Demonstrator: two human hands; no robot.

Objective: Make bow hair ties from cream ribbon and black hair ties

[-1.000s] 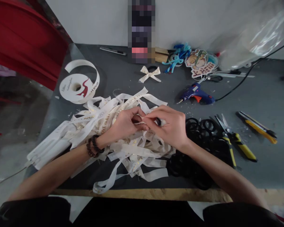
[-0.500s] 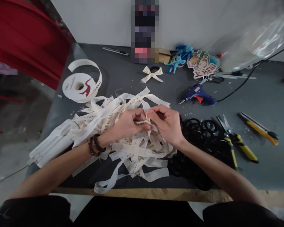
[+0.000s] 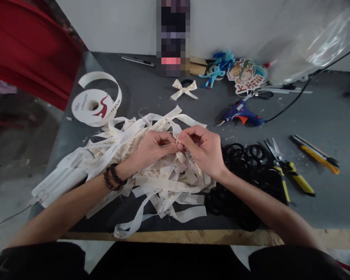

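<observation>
A heap of cut cream ribbon strips (image 3: pixel 151 182) with gold lettering lies on the dark table (image 3: pixel 323 128) in front of me. Over the heap, my left hand (image 3: pixel 151 149) and my right hand (image 3: pixel 202 149) meet fingertip to fingertip. Both pinch the same folded piece of cream ribbon (image 3: pixel 178 143) between thumb and fingers. My left wrist wears a dark bead bracelet (image 3: pixel 112 177). A finished cream ribbon bow (image 3: pixel 183 89) lies further back on the table.
A ribbon spool (image 3: pixel 95 107) stands at the left. Black hair ties (image 3: pixel 245 159) are piled right of my hands, then yellow-handled scissors (image 3: pixel 282 167) and a utility knife (image 3: pixel 315 149). A blue glue gun (image 3: pixel 242 112) with cable lies behind. Red fabric (image 3: pixel 29 46) hangs far left.
My hands have drawn closer together and lifted a little. The right hand has turned from covering the ribbon to pinching it at the fingertips against the left hand.
</observation>
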